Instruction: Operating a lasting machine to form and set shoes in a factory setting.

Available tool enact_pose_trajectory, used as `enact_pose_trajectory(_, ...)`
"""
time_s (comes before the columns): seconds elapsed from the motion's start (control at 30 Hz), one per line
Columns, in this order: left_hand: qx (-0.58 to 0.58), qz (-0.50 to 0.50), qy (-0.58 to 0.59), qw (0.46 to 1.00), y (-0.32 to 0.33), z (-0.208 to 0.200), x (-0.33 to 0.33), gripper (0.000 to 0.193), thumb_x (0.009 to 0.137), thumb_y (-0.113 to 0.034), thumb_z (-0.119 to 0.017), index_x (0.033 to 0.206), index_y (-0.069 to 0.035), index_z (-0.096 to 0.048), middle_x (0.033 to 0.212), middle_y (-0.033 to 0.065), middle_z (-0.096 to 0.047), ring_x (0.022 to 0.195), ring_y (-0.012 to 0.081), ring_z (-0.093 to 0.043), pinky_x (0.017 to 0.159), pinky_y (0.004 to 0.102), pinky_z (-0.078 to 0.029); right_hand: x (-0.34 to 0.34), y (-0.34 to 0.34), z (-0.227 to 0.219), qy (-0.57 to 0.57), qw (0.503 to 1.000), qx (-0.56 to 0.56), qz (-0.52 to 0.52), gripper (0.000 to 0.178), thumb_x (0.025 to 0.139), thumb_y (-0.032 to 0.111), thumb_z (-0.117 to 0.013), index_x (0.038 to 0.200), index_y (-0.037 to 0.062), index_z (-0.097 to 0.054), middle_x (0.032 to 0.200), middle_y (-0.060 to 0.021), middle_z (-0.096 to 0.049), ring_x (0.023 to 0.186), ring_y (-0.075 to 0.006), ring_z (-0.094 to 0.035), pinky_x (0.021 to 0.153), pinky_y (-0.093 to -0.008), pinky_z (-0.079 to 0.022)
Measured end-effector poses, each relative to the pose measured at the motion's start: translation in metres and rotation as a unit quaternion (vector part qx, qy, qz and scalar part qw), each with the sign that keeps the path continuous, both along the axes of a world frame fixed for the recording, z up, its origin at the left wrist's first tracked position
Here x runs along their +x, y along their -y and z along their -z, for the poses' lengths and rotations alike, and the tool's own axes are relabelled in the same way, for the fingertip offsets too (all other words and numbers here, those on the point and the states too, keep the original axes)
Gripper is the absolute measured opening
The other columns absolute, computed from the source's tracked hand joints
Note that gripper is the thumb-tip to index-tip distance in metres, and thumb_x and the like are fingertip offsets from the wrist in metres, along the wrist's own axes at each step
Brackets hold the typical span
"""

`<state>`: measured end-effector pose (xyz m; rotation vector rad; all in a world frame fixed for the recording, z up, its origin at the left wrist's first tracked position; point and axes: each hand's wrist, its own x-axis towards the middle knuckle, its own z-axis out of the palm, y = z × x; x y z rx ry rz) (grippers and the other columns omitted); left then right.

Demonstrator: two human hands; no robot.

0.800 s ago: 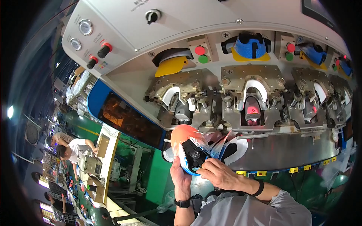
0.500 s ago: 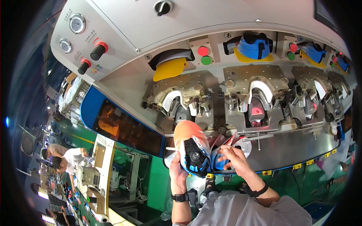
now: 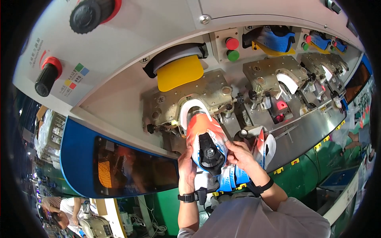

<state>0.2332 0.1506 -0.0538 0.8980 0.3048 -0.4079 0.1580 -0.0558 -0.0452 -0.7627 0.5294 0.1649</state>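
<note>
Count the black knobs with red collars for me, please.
2: the upper knob at the picture's top left, and the lower knob below it, farther left. Others may be out of view.

Most of the left hand's [image 3: 185,164] fingers vanish behind the orange shoe upper [image 3: 204,133], and honestly I can't tell if the right hand [image 3: 241,155] grips it or just touches. The toe is tucked under the white pad [image 3: 194,103] ahead of the hands, so its tip's hidden. Right hand also covers part of the blue pieces [image 3: 227,179]. Fat black knob [image 3: 89,18], far up and left of the hands, gets chopped by the top edge. Person in white [image 3: 71,207], way off left: too tiny to make out.
</note>
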Motion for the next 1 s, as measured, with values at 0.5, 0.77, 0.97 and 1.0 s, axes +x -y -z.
enact_pose_trajectory(0.5,-0.05,-0.036,0.005,0.998,0.0,0.007,0.025,0.025,0.098,-0.016,-0.058,0.113,0.003,-0.061,0.114,0.0112,-0.065,0.1,0.0198,-0.065,0.089,0.0357,-0.055,0.016,-0.026,0.003,-0.028,0.988,-0.127,0.084,0.029,0.093,0.034,-0.066,0.084,0.006,-0.061,0.048,0.0001,-0.048,0.033,-0.0101,-0.045,0.028,-0.0252,-0.029)
enact_pose_trajectory(0.77,-0.01,-0.064,-0.012,0.998,0.006,0.003,0.027,0.02,0.099,-0.014,-0.055,0.106,0.003,-0.063,0.103,0.0099,-0.068,0.09,0.0193,-0.067,0.081,0.0355,-0.058,0.019,-0.031,-0.001,-0.022,0.982,-0.162,0.096,0.033,0.093,0.032,-0.067,0.082,0.0013,-0.062,0.048,-0.0001,-0.048,0.033,-0.0096,-0.045,0.028,-0.0242,-0.028)
enact_pose_trajectory(0.97,0.007,-0.072,0.002,0.997,0.004,0.012,0.031,0.018,0.099,-0.013,-0.056,0.102,0.002,-0.065,0.098,0.0088,-0.069,0.087,0.0179,-0.067,0.078,0.0337,-0.058,0.022,-0.035,0.002,-0.017,0.979,-0.164,0.12,0.033,0.094,0.031,-0.066,0.08,0.0015,-0.063,0.049,0.0009,-0.048,0.033,-0.0093,-0.044,0.028,-0.0245,-0.028)
enact_pose_trajectory(1.0,0.008,-0.069,-0.003,0.998,0.004,0.011,0.031,0.017,0.098,-0.012,-0.056,0.102,0.002,-0.066,0.097,0.0085,-0.069,0.086,0.0176,-0.067,0.077,0.0333,-0.058,0.022,-0.036,0.0,-0.021,0.978,-0.168,0.125,0.033,0.094,0.031,-0.066,0.08,0.0013,-0.062,0.049,0.0013,-0.047,0.032,-0.0092,-0.044,0.028,-0.0246,-0.028)
